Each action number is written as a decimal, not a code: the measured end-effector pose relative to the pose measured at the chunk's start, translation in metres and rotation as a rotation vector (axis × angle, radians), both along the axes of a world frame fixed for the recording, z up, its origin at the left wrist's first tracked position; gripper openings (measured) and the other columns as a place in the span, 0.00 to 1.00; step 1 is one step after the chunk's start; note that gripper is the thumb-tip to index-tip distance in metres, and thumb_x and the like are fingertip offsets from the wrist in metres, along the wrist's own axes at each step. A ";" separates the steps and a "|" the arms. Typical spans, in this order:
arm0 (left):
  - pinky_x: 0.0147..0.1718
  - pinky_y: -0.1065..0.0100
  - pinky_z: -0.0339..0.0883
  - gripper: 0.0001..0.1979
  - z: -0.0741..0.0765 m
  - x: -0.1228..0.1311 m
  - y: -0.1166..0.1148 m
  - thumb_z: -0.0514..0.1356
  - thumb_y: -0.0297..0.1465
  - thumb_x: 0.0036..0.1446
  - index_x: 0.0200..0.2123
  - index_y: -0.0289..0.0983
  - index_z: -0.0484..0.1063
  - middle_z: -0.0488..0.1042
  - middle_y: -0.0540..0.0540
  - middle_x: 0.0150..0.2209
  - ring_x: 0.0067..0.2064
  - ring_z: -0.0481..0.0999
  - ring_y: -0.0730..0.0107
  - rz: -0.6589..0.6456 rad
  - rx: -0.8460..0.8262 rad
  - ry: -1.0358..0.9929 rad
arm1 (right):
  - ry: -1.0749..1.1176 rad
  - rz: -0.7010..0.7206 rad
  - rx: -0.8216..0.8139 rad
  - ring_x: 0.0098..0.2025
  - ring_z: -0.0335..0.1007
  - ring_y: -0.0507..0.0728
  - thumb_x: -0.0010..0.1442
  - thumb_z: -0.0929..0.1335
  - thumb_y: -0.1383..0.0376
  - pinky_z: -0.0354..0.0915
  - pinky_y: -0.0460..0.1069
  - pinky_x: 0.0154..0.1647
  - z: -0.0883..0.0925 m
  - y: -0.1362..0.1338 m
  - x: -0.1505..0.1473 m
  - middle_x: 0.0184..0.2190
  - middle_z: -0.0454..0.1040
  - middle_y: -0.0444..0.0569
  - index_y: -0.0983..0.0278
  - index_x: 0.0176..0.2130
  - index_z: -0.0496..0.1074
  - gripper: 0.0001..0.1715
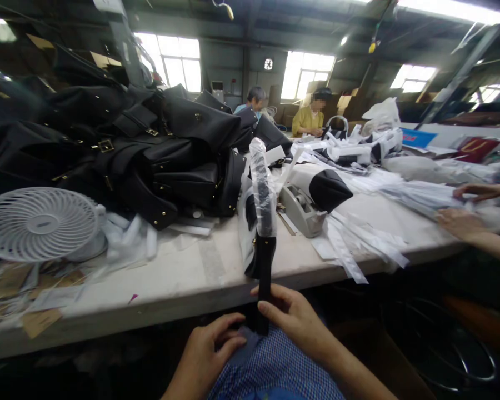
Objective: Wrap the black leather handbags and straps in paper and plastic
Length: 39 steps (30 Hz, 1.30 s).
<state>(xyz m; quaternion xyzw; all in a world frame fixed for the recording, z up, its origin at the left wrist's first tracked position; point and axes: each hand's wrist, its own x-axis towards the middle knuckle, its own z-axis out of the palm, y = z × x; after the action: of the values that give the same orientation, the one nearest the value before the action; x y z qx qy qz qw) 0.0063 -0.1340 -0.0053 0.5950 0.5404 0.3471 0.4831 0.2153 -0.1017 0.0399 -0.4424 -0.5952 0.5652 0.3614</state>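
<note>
In front of me a black handbag stands at the table's front edge, partly covered in white wrapping. Its upright strap has clear plastic film around the upper part, while the lower part is bare black and hangs over the edge. My right hand pinches that lower end between thumb and fingers. Left of the strap, my left hand is over my lap, fingers loosely curved and apart, with nothing visible in them. A grey tape dispenser sits just right of the bag.
Black bags are heaped at the left behind a white fan. White plastic strips lie on the table at right, near a co-worker's hands. Two people are at the far side. A round metal-framed stool stands lower right.
</note>
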 end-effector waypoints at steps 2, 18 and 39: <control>0.43 0.67 0.75 0.17 0.002 0.006 0.001 0.66 0.30 0.50 0.45 0.43 0.79 0.83 0.48 0.37 0.38 0.83 0.61 -0.042 -0.024 -0.014 | 0.033 -0.035 0.002 0.42 0.74 0.59 0.60 0.71 0.56 0.68 0.50 0.44 0.000 -0.001 -0.003 0.39 0.78 0.49 0.64 0.42 0.77 0.15; 0.40 0.64 0.76 0.25 0.006 0.017 0.004 0.68 0.31 0.45 0.50 0.37 0.76 0.83 0.46 0.31 0.36 0.83 0.58 0.000 -0.179 -0.166 | 0.010 -0.159 0.038 0.39 0.75 0.59 0.59 0.71 0.57 0.69 0.49 0.41 -0.008 -0.003 -0.010 0.35 0.79 0.49 0.65 0.38 0.78 0.14; 0.41 0.67 0.74 0.31 0.012 0.050 0.031 0.71 0.41 0.47 0.52 0.33 0.72 0.83 0.41 0.37 0.42 0.82 0.58 0.239 -0.272 -0.572 | -0.030 -0.221 0.168 0.53 0.71 0.62 0.67 0.64 0.51 0.65 0.54 0.56 -0.015 0.000 0.008 0.50 0.76 0.54 0.60 0.51 0.77 0.23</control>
<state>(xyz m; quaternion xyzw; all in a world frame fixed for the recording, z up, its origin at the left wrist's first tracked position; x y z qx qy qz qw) 0.0561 -0.1030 0.0071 0.3362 0.4904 0.4787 0.6460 0.2229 -0.1020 0.0253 -0.4821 -0.5932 0.4634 0.4483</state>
